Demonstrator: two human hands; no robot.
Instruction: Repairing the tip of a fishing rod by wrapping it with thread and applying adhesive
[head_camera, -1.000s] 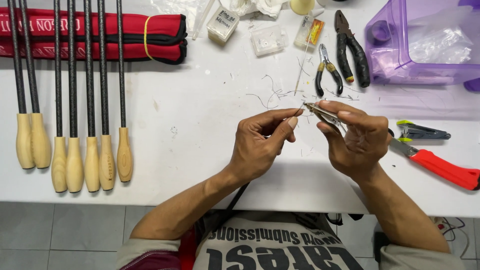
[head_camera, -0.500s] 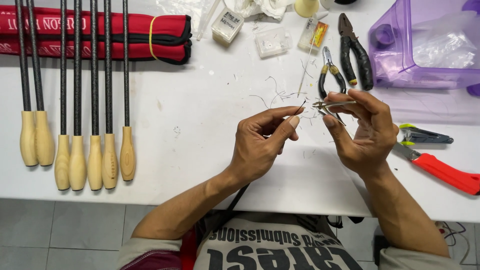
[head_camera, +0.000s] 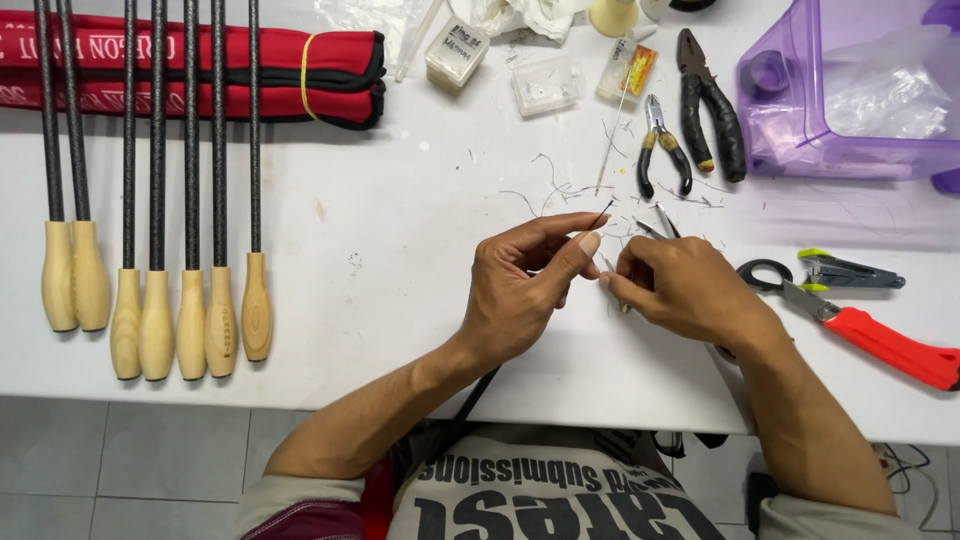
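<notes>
My left hand (head_camera: 525, 285) pinches a thin dark wire (head_camera: 601, 215) between thumb and forefinger; the wire's tip sticks up past the fingertips. My right hand (head_camera: 685, 290) holds small metal tweezers (head_camera: 655, 225), whose two points poke out above the knuckles, right next to the left fingertips. Both hands meet over the white table (head_camera: 400, 230), near its middle. Short wire scraps (head_camera: 560, 185) lie scattered just behind the hands.
Several dark rods with wooden handles (head_camera: 160, 320) lie at the left beside red cloth rolls (head_camera: 300, 70). Small pliers (head_camera: 662, 150), black pliers (head_camera: 710, 105), small plastic boxes (head_camera: 545, 85) and a purple tub (head_camera: 850, 90) stand behind. Red-handled scissors (head_camera: 860, 330) and a clipper (head_camera: 850, 270) lie right.
My right hand has dropped lower and drawn in toward the left fingertips, turning the tweezers from lying flat to pointing upward. The left hand has barely moved.
</notes>
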